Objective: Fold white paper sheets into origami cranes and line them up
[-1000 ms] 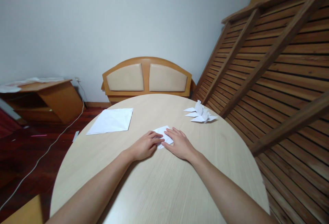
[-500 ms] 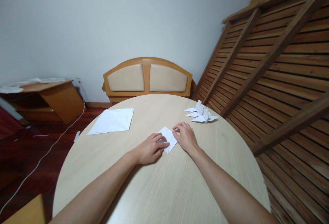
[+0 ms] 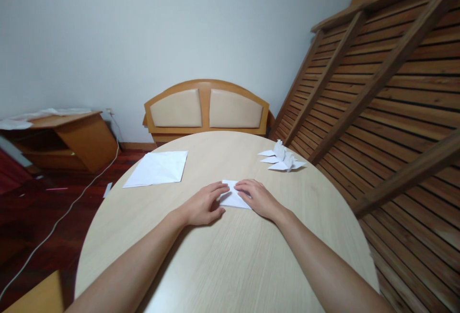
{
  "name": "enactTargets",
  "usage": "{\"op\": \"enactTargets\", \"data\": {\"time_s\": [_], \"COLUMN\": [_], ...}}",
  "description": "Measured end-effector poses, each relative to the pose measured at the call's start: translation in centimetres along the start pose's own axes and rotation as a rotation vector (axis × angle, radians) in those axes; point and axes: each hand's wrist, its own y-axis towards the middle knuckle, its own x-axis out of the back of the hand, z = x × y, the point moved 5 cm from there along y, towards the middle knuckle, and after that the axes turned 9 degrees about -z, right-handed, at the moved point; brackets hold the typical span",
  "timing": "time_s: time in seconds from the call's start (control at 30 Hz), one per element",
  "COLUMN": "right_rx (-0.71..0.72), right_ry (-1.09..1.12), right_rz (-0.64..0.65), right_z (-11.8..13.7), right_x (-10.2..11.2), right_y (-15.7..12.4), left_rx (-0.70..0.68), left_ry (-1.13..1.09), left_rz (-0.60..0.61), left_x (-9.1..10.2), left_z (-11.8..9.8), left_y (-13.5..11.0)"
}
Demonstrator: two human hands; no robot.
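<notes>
A small folded sheet of white paper (image 3: 235, 201) lies on the round table (image 3: 223, 265), one long edge towards me. My left hand (image 3: 206, 203) rests at its left side, fingers stretched over the paper and the thumb apart on the tabletop. From the right, my right hand (image 3: 258, 197) lies over the paper with its fingertips pressed on the upper face. Both hands are open and touch the same paper; part of it is hidden beneath them.
A stack of white paper sheets (image 3: 156, 169) lies at the table's back left. Several folded paper birds (image 3: 282, 158) stand at the back right. A wooden slatted frame (image 3: 391, 107) leans along the right side, and a headboard (image 3: 206, 107) stands behind the table.
The paper has gone from a diamond-like outline to one with a straight edge towards me. My right hand has moved slightly left and nearer, and my left thumb has come off the paper.
</notes>
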Motion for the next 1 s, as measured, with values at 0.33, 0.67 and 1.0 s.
{"op": "enactTargets", "data": {"time_s": [0.33,0.67,1.0], "right_rx": [-0.006,-0.022,-0.001], "right_ry": [0.009,0.059,0.127], "right_rz": [0.031,0.117,0.09], "right_z": [0.6,3.0,2.4], "right_x": [0.0,1.1,0.5], "right_y": [-0.2,-0.2,-0.2], "left_rx": [0.056,0.124,0.206], "left_ry": [-0.033,0.033,0.128], "left_rz": [0.013,-0.012,-0.117], "left_x": [0.0,0.7,0.1], "left_z": [0.2,-0.2,0.8], "left_y": [0.3,0.9,1.0]}}
